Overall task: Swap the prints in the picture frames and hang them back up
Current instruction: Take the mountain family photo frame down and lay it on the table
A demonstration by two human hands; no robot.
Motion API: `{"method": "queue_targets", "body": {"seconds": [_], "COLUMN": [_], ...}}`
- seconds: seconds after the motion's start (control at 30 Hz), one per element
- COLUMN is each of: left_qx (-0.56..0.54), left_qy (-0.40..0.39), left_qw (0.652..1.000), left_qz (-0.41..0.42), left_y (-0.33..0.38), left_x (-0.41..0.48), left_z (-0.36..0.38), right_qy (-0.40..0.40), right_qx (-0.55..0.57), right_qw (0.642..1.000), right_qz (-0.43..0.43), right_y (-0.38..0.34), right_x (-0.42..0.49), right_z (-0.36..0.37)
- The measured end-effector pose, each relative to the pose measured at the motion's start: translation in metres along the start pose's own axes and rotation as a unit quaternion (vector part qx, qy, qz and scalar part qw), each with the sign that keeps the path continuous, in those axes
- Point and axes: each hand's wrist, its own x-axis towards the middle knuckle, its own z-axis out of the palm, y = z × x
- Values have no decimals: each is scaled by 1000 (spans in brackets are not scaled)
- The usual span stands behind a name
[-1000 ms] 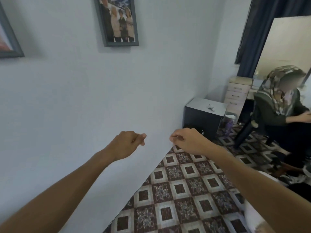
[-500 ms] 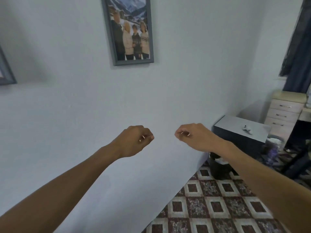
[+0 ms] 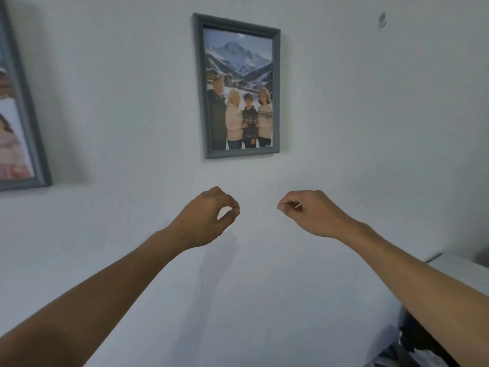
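Grey picture frame [image 3: 237, 86] on wall [image 3: 370, 128]; curled left hand [image 3: 206, 218], right hand [image 3: 311, 213] below

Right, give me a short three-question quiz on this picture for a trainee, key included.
1. How many people does the print in the middle frame show? A two, B four, C six.
2. True or false: the left hand holds the middle frame.
3. Fill in: the right hand is ___ the middle frame, fingers curled, not touching it.
Key: 1 B. 2 false, the frame hangs on the wall. 3 below.
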Motion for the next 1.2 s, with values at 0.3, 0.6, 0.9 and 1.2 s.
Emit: {"method": "queue_targets", "body": {"seconds": [0.3,0.6,0.9,1.2], "left_qx": [76,101,-19,-78], "left_qy": [151,239,313,366], "left_qw": [986,963,929,894], "left_qz": [8,-78,-197,-245], "left_y": [-30,-22,-12,-2], "left_x": [80,120,153,171], "left_z": [-39,-57,-48,-52], "right_qy": [111,172,172,174], "right_qx": [4,0,83,151], "right_qw": [992,984,980,973], "right_qz": [-67,-57,-52,19], "right_y": [-11,-15,-17,-13], "right_x": [102,152,188,213], "right_z": [-32,-45,-48,-53]}}
